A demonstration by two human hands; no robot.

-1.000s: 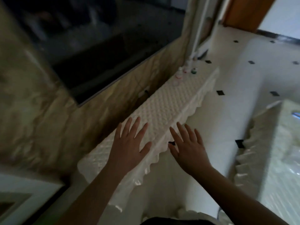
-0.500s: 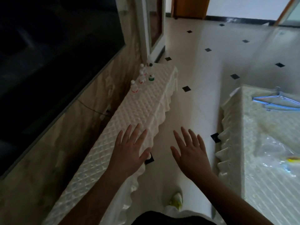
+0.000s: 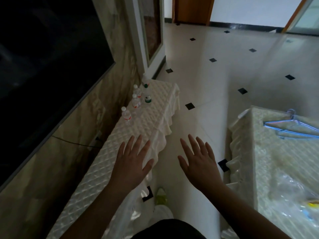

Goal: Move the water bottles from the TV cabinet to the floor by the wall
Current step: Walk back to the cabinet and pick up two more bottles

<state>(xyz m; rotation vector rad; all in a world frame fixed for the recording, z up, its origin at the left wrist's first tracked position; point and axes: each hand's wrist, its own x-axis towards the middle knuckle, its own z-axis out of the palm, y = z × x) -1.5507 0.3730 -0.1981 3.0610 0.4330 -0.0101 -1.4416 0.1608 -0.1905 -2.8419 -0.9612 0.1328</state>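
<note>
Plainly, in the head view both hands are spread flat with straight fingers and hold nothing: the left hand [image 3: 132,163] hovers over the near stretch of the TV cabinet [image 3: 107,163], the right hand [image 3: 198,161] over the floor [image 3: 215,80] beside it. The water bottles [image 3: 136,100] stand upright in a loose cluster at the far end of that quilted surface, close to the wall [image 3: 110,94] and well apart from either hand. Risks, as I judge them: the bottles stand close together, so reaching for one could knock its neighbours over; the draped cloth [image 3: 160,131] hangs off the edge and could snag and drag them; dim light makes clear plastic hard to judge.
</note>
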